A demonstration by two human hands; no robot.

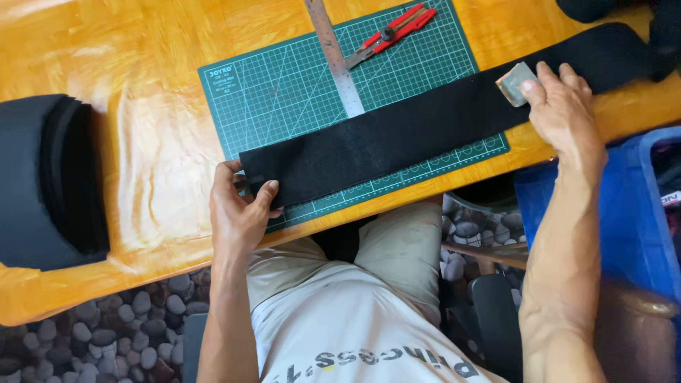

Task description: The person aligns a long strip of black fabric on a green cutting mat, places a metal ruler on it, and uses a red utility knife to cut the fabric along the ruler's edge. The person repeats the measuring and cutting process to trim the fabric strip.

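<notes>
Left hand (240,213) pinching black strip (425,120) end, right hand (564,106) holding grey block (513,82), blue bin (624,213) nearby

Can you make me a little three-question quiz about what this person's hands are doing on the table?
1. True or false: the left hand pinches the end of the black strip.
2. What does the right hand press on the strip? A) grey chalk block B) red cutter C) metal ruler
3. What green thing lies under the strip?

Key:
1. True.
2. A, the chalk block; the red cutter and the ruler lie untouched.
3. The cutting mat.
</notes>
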